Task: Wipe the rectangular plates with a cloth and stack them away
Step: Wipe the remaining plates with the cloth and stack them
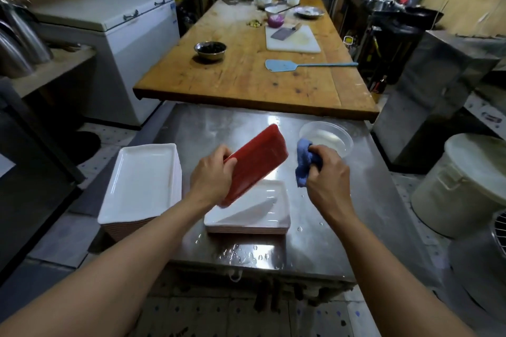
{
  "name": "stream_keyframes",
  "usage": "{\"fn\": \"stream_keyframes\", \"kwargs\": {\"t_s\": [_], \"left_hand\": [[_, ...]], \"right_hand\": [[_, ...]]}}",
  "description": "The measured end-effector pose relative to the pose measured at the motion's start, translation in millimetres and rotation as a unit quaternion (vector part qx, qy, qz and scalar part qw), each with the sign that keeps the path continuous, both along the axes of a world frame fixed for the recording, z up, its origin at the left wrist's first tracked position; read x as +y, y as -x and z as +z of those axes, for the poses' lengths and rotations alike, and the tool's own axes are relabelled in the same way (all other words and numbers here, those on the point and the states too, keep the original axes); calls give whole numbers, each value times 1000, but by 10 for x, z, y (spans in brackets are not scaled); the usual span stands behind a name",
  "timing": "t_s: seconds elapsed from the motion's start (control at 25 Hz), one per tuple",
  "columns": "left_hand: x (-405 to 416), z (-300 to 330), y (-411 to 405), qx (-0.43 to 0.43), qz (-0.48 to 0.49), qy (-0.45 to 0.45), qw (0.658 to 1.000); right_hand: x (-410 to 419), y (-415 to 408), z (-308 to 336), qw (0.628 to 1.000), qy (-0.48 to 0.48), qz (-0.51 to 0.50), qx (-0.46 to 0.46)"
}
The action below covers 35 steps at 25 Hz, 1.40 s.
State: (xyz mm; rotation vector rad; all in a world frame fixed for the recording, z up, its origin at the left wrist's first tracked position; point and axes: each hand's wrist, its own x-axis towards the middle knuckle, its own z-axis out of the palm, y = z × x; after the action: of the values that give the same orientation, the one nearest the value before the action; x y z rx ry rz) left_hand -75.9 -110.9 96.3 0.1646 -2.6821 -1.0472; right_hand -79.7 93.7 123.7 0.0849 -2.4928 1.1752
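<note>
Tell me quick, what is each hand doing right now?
Left hand: grips the tilted red plate.
Right hand: grips the bunched blue cloth.

Just beyond my right hand sits a clear plastic bowl on the wet steel table. Farther ahead, the wooden table carries a blue spatula, a metal bowl and a cutting board.

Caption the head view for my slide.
Left hand tilts red-backed rectangular plate; right hand grips crumpled blue cloth.
</note>
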Motion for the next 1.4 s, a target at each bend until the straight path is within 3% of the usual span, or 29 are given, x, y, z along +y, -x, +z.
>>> {"fn": "stream_keyframes", "kwargs": {"t_s": [0.16,0.28,0.4,0.72,0.92,1.12,1.4], "left_hand": [[-183,388,-143,10,18,-155,988],[-269,616,-280,23,17,-221,975],[-328,787,-383,40,20,-258,965],[-422,1011,-529,89,45,-314,944],[-338,1061,-512,117,40,-345,931],[-174,1101,-431,135,55,-421,895],[-88,1225,-231,168,88,-500,845]], "right_hand": [[-346,49,432,994,22,46,97],[-645,78,683,985,-3,99,141],[-886,123,813,971,-99,121,182],[-924,181,878,960,-124,129,217],[-729,187,912,982,19,124,144],[-783,114,1058,985,111,118,67],[-671,-251,692,970,180,158,-42]]}}
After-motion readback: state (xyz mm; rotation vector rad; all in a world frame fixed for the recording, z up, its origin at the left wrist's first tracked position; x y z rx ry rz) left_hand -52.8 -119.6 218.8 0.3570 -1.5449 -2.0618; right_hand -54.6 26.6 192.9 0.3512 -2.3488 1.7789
